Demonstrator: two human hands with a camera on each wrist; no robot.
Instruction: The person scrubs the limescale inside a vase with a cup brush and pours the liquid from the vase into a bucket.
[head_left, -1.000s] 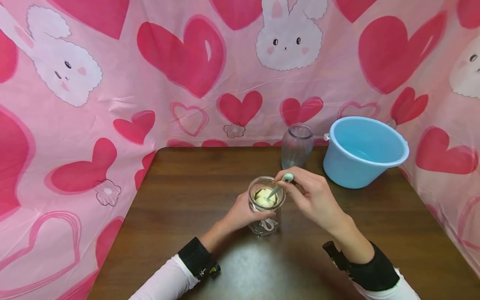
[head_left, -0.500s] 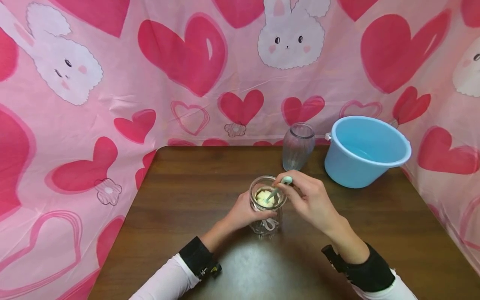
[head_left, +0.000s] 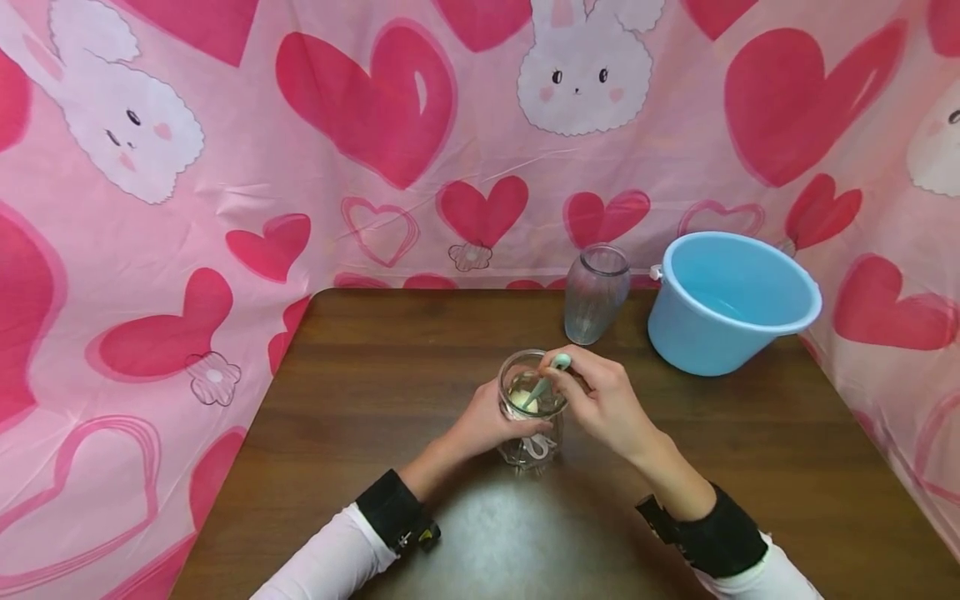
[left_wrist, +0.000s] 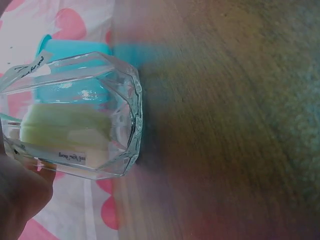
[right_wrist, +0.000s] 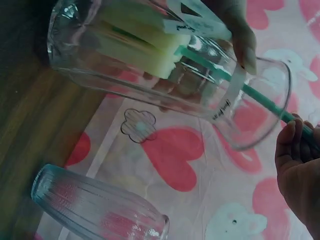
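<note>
My left hand grips a clear glass jar around its side, thumb across the front below the rim. A bottle brush with a pale yellow sponge head is inside the jar, its green handle slanting out through the mouth. The fingers of my right hand pinch the top of that handle just over the rim. Through the faceted glass near the base, the left wrist view shows the sponge. A white ribbon-like print with dark lettering marks the jar's wall.
Behind my right hand stands a ribbed clear glass vase. A light blue bucket is at the back right of the brown wooden table. Pink cloth with hearts and rabbits hangs around the table's back and sides.
My right hand has moved a little left and down with the brush handle. Less of the sponge shows through the jar's mouth. The left hand holds the jar in nearly the same place.
</note>
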